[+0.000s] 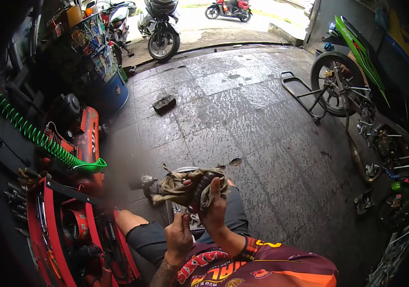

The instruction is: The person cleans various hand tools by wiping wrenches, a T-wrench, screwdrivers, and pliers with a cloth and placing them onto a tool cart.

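My right hand (213, 210), thumb raised, is wrapped around a grimy tan rag (171, 186) and a dark, ridged, curved part (201, 190) lying against it. The part's exact kind does not show. Just below and to the left, my left hand (179, 235) is closed in a fist with the thumb on top; what it grips, if anything, is hidden. Between my legs, under both hands, sits a silvery metal piece (196, 223), mostly covered. A round metal rim (185, 169) shows behind the rag, and a metal fitting (143, 182) stands out to its left.
On the left are a red tool chest (46, 229), an orange compressor (88, 136), a green coiled air hose (46, 142) and a blue drum (118, 91). A dark block (164, 104) lies on the tiled floor (214, 124). A partly stripped green motorcycle (364, 60) and a stand (305, 93) are at right.
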Demonstrator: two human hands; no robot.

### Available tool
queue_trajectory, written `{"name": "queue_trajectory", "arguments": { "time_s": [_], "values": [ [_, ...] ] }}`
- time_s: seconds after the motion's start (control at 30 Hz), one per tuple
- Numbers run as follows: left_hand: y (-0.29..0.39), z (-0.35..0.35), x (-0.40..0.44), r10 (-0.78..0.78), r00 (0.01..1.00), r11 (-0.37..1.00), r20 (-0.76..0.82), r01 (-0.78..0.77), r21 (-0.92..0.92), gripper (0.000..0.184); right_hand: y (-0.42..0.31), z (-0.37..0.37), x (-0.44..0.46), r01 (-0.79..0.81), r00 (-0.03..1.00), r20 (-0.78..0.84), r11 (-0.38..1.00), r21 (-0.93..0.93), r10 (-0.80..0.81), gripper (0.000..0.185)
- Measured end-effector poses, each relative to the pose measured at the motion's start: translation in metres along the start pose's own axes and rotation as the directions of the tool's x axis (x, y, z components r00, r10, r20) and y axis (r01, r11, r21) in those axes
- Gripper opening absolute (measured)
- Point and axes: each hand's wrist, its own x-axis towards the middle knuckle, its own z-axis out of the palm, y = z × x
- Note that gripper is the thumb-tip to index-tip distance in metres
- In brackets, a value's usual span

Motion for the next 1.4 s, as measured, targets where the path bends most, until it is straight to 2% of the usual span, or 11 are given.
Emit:
{"name": "queue_trajectory", "arguments": {
  "time_s": [0.17,0.27,0.57,0.77,0.83,0.9,0.97,1.03,1.17,1.23,1.4],
  "values": [
    [-0.012,-0.007,0.002,-0.172,0.985,0.958,-0.011,0.165,-0.234,0.028,0.024,-0.025,-0.003,-0.176,0.963,0.172,0.969,-0.175,0.207,0.026],
    [-0.012,-0.012,-0.004,-0.39,0.866,0.568,0.312,0.493,-0.659,0.03,0.024,-0.022,-0.003,-0.201,0.936,0.238,0.948,-0.247,0.26,0.025],
    [-0.009,-0.007,-0.003,-0.504,0.846,0.478,0.177,0.444,-0.758,0.031,0.03,-0.016,-0.004,-0.163,0.867,0.277,0.761,-0.628,0.415,0.03],
    [-0.017,-0.006,-0.007,-0.55,0.826,0.513,0.124,0.451,-0.73,0.029,0.037,-0.018,-0.007,-0.227,0.854,0.308,0.834,-0.504,0.419,0.032],
    [-0.017,-0.012,-0.009,-0.567,0.778,0.313,0.27,0.506,-0.803,0.025,0.041,-0.032,-0.006,-0.227,0.858,0.295,0.825,-0.518,0.421,0.032],
    [-0.011,-0.017,-0.005,-0.527,0.793,0.245,0.305,0.485,-0.839,0.021,0.053,-0.061,-0.002,-0.101,0.946,0.175,0.762,-0.64,0.273,0.026],
    [-0.011,-0.021,-0.001,-0.436,0.871,0.342,0.227,0.394,-0.853,0.018,0.057,-0.079,0.009,-0.259,0.965,-0.164,0.86,-0.439,0.207,0.026],
    [-0.018,-0.023,0.001,-0.454,0.869,0.319,0.2,0.368,-0.874,0.021,0.032,-0.066,0.016,-0.228,0.965,-0.19,0.933,-0.28,0.179,0.031],
    [-0.018,-0.014,0.005,-0.493,0.851,0.436,0.182,0.423,-0.794,0.022,0.03,-0.039,-0.007,-0.225,0.922,0.294,0.967,-0.121,0.252,0.036],
    [-0.009,-0.006,0.006,-0.439,0.88,0.591,0.182,0.435,-0.679,0.024,0.045,-0.05,-0.011,-0.142,0.92,0.266,0.878,-0.457,0.287,0.029],
    [-0.024,-0.018,-0.012,-0.375,0.715,0.239,0.59,0.689,-0.684,0.035,0.032,-0.051,-0.009,-0.288,0.855,0.264,0.832,-0.474,0.447,0.026]
  ]
}}
